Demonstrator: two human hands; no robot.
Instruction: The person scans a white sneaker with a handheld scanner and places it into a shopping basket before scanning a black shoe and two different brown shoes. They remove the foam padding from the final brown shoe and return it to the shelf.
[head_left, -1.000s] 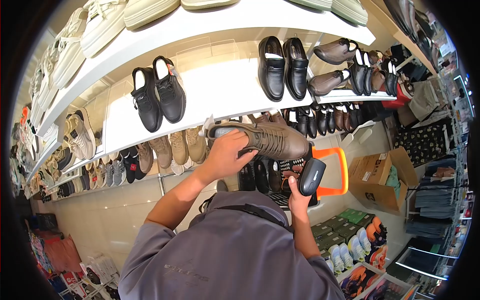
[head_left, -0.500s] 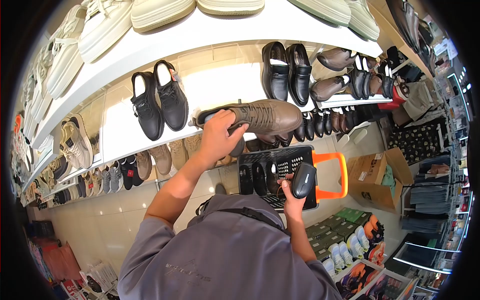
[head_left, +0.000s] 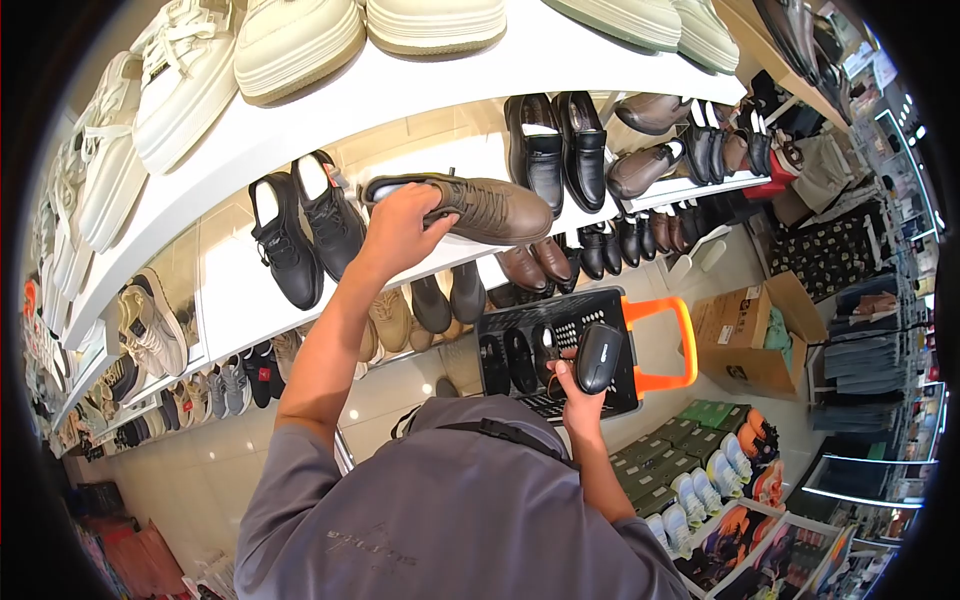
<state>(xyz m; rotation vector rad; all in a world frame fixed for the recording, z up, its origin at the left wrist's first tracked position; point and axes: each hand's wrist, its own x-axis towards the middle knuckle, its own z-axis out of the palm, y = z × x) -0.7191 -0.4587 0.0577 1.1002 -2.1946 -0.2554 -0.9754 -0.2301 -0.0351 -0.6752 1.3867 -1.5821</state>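
Observation:
A brown lace-up shoe (head_left: 500, 210) is held by its heel end in my left hand (head_left: 408, 225), toe pointing right, at the middle white shelf (head_left: 240, 310). Black lace-up shoes (head_left: 287, 240) stand just left of it, and black loafers (head_left: 537, 150) stand to its right. My right hand (head_left: 580, 395) grips a black oval case-like object (head_left: 598, 358) with small pale lettering. That object is over the right part of a black basket (head_left: 625, 385) with an orange handle (head_left: 690, 340). Dark shoes (head_left: 518, 360) lie inside the basket.
White sneakers (head_left: 300, 45) line the upper shelf. More shoes fill the lower shelf (head_left: 180, 400). An open cardboard box (head_left: 745, 335) is on the floor at the right, with green boxes (head_left: 655, 460) and colourful sneakers (head_left: 705, 490) nearer. Folded clothes (head_left: 865, 375) are stacked far right.
My left hand and the brown shoe have moved left and slightly up, toward the black lace-up shoes. The view has shifted a little. My right hand still holds the black object.

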